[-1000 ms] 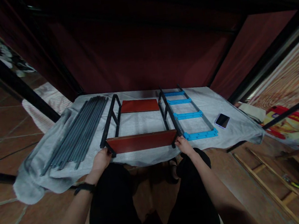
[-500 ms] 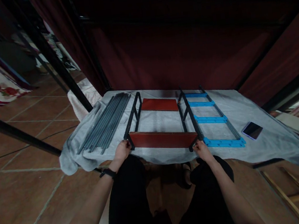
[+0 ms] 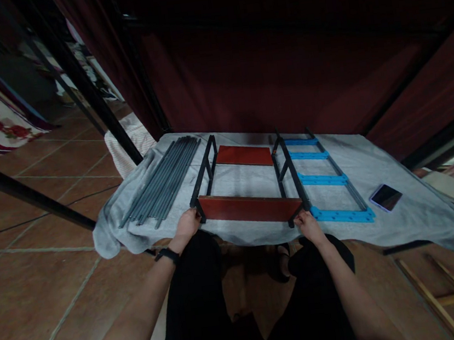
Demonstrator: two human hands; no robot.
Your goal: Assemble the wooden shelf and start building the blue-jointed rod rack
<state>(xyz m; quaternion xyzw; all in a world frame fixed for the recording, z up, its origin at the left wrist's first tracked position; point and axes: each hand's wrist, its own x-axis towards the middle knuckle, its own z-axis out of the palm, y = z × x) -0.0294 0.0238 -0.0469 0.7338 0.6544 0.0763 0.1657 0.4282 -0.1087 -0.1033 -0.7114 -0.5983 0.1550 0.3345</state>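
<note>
A rack with a black metal frame [image 3: 293,175] lies on the cloth, with a reddish-brown board [image 3: 250,208] across its near side and another board [image 3: 244,156] across its far side. At the near left corner is my left hand [image 3: 188,224], its fingers pinched together against the outside of the frame. My right hand [image 3: 309,225] is closed in the same way at the near right corner, by the end of the near board. Whatever is between the fingertips is too small or hidden to make out. Both hands are low, close to the table edge.
Several grey metal tubes [image 3: 162,183] lie side by side left of the rack. To its right is a ladder-like piece with blue plastic crossbars [image 3: 322,179]. A phone [image 3: 386,197] rests farther right on the grey cloth [image 3: 417,218]. Dark bars [image 3: 109,121] rise at the left.
The view has shifted slightly, so everything sits a little to the right and higher. Both hands stay at the rack's near corners, with only slight finger movement.
</note>
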